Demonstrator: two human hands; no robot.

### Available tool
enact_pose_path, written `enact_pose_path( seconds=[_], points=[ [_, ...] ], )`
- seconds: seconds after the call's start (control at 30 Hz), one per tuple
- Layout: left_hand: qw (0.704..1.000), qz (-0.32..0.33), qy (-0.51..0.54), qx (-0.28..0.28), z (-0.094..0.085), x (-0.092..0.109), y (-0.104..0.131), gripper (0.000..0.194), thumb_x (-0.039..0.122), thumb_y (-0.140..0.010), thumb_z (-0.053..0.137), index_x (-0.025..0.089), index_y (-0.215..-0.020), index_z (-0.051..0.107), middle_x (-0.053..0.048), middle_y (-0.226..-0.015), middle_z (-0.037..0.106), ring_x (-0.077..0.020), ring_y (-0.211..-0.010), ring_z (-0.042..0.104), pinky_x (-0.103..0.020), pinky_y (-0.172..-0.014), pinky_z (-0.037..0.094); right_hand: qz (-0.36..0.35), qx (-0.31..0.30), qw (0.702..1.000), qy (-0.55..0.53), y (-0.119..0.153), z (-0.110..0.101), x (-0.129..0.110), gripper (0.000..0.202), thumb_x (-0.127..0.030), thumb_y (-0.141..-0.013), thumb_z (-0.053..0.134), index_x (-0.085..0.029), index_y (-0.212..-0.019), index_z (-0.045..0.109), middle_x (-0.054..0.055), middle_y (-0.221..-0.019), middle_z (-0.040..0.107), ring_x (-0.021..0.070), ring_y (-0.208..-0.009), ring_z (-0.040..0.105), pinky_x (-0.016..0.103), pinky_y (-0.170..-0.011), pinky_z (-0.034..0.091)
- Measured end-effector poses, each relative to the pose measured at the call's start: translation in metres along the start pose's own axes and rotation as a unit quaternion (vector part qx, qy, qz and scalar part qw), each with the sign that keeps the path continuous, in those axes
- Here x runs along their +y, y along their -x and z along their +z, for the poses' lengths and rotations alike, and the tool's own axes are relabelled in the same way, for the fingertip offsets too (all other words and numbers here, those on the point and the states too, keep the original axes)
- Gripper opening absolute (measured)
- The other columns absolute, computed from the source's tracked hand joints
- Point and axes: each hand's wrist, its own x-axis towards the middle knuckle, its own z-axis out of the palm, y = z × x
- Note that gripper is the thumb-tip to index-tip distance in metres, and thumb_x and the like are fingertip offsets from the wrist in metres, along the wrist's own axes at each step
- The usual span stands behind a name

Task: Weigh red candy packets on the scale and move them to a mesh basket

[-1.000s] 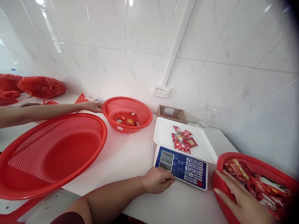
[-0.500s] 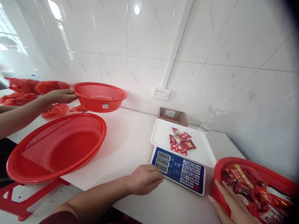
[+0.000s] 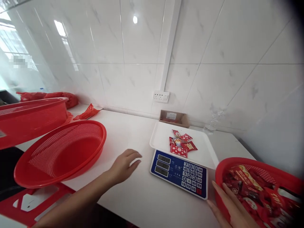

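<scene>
My left hand point(image 3: 125, 164) hovers over the white table, left of the scale, its fingers apart and nothing in them. On the blue keypad scale point(image 3: 179, 174) lies a white tray point(image 3: 206, 150) with several red candy packets point(image 3: 179, 151). At the lower right, my right hand point(image 3: 229, 202) rests with spread fingers against the near left side of a red basket point(image 3: 222, 172), which holds many wrapped snacks point(image 3: 251, 190). The scale's digits are too blurred to read.
An empty red basket point(image 3: 95, 155) sits at the left, above a red stool point(image 3: 42, 202). Another red basket point(image 3: 33, 118) is at the left edge. Red bags point(image 3: 70, 99), a cardboard box point(image 3: 174, 118) and a clear bottle point(image 3: 211, 125) stand near the wall.
My left hand has moved left, away from the scale, and its fingers have opened. The other person's hand has left view, and the basket it held has swung to the left edge.
</scene>
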Motion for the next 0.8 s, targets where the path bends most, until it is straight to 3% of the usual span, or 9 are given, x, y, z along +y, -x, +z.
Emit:
enact_pose_path(
  seconds=[0.2,0.33,0.43,0.53,0.7,0.8],
  points=[
    [0.984,0.154,0.034,-0.085,0.050,0.050,-0.086,0.023,0.025,-0.088,0.049,0.019,-0.109,0.054,-0.006,-0.108,0.062,-0.0193,-0.104,0.052,-0.031,-0.091,0.041,0.021,0.000,1.000,0.001,-0.003,-0.017,-0.020,0.058,-0.055,-0.082,0.032,-0.019,-0.123,0.051,0.014,-0.133,0.047,0.0280,-0.119,0.047,0.043,-0.087,0.049],
    [0.978,0.165,-0.043,-0.118,0.081,0.065,-0.121,0.034,0.034,-0.083,0.057,0.017,-0.112,0.052,-0.010,-0.117,0.057,-0.0250,-0.111,0.048,-0.038,-0.096,0.037,0.028,-0.003,0.999,0.018,-0.002,-0.027,-0.032,0.055,-0.051,-0.084,0.033,-0.018,-0.123,0.052,0.014,-0.131,0.049,0.0281,-0.116,0.050,0.043,-0.087,0.049],
    [0.976,0.144,-0.102,-0.126,0.096,0.067,-0.128,0.037,0.036,-0.081,0.060,0.018,-0.111,0.052,-0.010,-0.111,0.060,-0.0268,-0.108,0.049,-0.040,-0.093,0.037,0.015,-0.003,1.000,0.024,-0.001,-0.033,-0.040,0.050,-0.045,-0.085,0.035,-0.017,-0.123,0.052,0.015,-0.131,0.049,0.0281,-0.118,0.048,0.043,-0.089,0.047],
    [0.972,0.163,-0.130,-0.113,0.102,0.064,-0.127,0.026,0.030,-0.082,0.058,0.019,-0.106,0.054,-0.008,-0.103,0.062,-0.0248,-0.102,0.051,-0.038,-0.089,0.038,0.012,-0.007,1.000,0.024,-0.001,-0.038,-0.046,0.047,-0.040,-0.086,0.037,-0.017,-0.125,0.051,0.016,-0.133,0.047,0.0277,-0.118,0.048,0.043,-0.090,0.046],
    [0.972,0.184,-0.113,-0.096,0.100,0.063,-0.127,0.015,0.026,-0.089,0.047,0.019,-0.098,0.057,-0.006,-0.092,0.064,-0.0215,-0.091,0.055,-0.034,-0.082,0.042,0.029,-0.036,0.999,0.022,-0.002,-0.047,-0.053,0.046,-0.035,-0.086,0.038,-0.016,-0.127,0.049,0.018,-0.136,0.043,0.0282,-0.119,0.046,0.043,-0.094,0.043],
    [0.976,0.191,-0.062,-0.080,0.096,0.079,-0.132,0.018,0.026,-0.091,0.043,0.018,-0.101,0.056,-0.006,-0.090,0.065,-0.0207,-0.086,0.057,-0.034,-0.079,0.044,0.034,-0.045,0.998,0.023,-0.002,-0.051,-0.056,0.046,-0.034,-0.086,0.039,-0.018,-0.129,0.048,0.018,-0.136,0.043,0.0289,-0.119,0.046,0.044,-0.095,0.041]
  ],
)
